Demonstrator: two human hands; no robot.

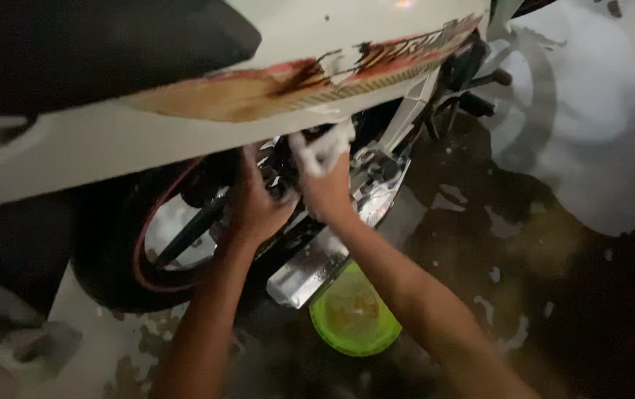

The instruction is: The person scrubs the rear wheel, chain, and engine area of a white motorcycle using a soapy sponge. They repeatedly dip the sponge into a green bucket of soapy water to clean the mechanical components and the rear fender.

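1. The green bowl (356, 314) sits on the wet floor (554, 310) just below the forearms, right under the silver exhaust (310, 270). An elbow swinging back could likely knock or tip it.
2. The left hand (254, 203) reaches in beside the rear wheel (121, 251), fingers curled against the dark metal parts. Whether they grip anything, I cannot tell. Sharp edges there could nick the knuckles.
3. The right hand (325, 188) is closed around a soapy white cloth (323, 148), pressed up into the gap under the white body panel (184, 111). The cloth could probably snag on the brackets, or slip from soapy fingers.
4. The motorcycle (376, 89) fills the upper frame. Its long axis runs from lower left to upper right, the rear wheel at left and the footpegs towards upper right.
5. Foam covers the floor beyond, so footing looks slippery.
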